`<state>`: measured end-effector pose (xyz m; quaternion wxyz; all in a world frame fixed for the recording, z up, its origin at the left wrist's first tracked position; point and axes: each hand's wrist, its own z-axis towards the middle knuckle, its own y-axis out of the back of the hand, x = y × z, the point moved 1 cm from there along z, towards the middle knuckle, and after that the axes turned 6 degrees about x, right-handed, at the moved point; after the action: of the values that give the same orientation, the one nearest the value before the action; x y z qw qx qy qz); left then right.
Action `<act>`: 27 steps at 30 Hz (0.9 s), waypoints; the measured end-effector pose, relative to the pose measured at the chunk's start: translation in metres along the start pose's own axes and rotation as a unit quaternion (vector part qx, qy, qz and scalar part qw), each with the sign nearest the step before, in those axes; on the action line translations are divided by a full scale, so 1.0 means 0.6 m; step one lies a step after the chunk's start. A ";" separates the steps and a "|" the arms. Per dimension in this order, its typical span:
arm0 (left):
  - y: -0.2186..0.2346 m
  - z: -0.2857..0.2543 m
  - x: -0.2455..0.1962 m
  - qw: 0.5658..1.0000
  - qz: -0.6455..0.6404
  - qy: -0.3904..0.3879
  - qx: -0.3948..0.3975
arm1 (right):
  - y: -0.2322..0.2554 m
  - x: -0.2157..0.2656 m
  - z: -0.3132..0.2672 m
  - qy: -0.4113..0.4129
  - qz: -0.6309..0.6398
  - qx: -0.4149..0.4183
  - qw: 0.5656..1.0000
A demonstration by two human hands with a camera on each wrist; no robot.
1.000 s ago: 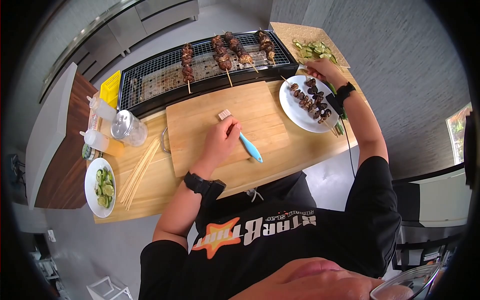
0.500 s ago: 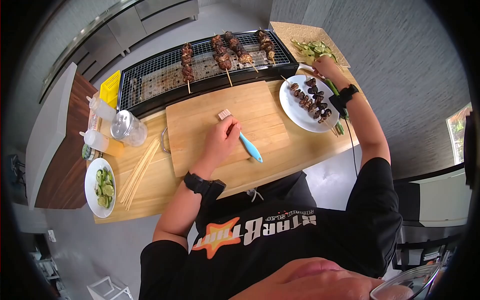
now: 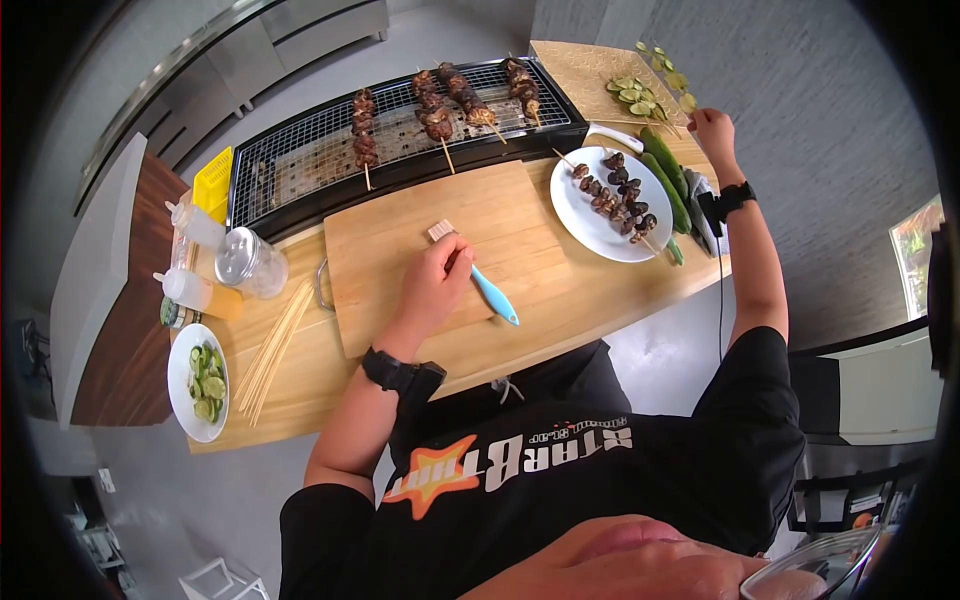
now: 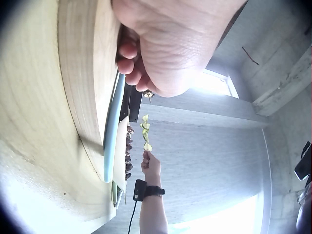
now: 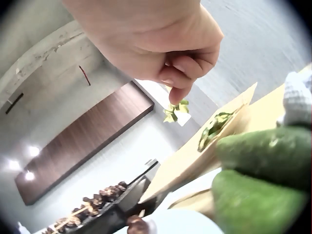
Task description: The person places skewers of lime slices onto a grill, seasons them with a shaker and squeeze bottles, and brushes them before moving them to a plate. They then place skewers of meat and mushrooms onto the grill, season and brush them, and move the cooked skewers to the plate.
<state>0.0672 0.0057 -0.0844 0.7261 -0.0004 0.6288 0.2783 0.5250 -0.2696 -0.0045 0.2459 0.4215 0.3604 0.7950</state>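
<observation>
In the head view my left hand (image 3: 437, 285) rests on the wooden cutting board (image 3: 380, 220), gripping a basting brush with a blue handle (image 3: 496, 298). Its pale bristles (image 3: 441, 230) poke out beyond the fingers. At the far right, my right hand (image 3: 715, 138) pinches the lower end of a skewer of green cucumber slices (image 3: 675, 78), raised beside the brown sheet (image 3: 560, 68). The left wrist view shows these threaded slices (image 4: 146, 131) standing upright above the fist. More cucumber slices (image 3: 635, 96) lie on the sheet.
A black grill (image 3: 300, 150) holds several meat skewers (image 3: 432, 105). The white plate (image 3: 570, 222) carries smaller browned skewers, beside whole cucumbers (image 3: 668, 175) and a white-handled knife (image 3: 615, 137). At left are squeeze bottles (image 3: 190, 290), a jar (image 3: 255, 265), bamboo sticks (image 3: 275, 350) and another plate (image 3: 185, 400).
My right hand reached to the sliced pile, then moved right and lifted a cucumber skewer from it. The left hand keeps its hold on the brush. The head view has shifted slightly.
</observation>
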 end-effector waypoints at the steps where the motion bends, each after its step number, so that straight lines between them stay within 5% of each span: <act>1: 0.001 0.001 0.001 1.000 0.002 0.000 0.002 | 0.007 -0.006 -0.001 -0.003 -0.021 -0.015 1.000; 11: 0.004 0.001 0.004 0.999 -0.005 0.017 0.027 | -0.023 -0.055 -0.001 -0.070 -0.163 0.005 0.984; 20: 0.001 0.000 0.002 1.000 -0.006 -0.001 0.005 | -0.026 -0.062 0.009 -0.090 -0.106 0.152 0.979; 27: 0.001 0.000 0.002 1.000 -0.005 -0.001 0.007 | -0.025 -0.073 0.010 -0.109 -0.148 0.135 0.974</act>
<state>0.0671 0.0069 -0.0854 0.7282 0.0017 0.6296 0.2707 0.5545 -0.2883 -0.0355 0.3393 0.4767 0.4935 0.6435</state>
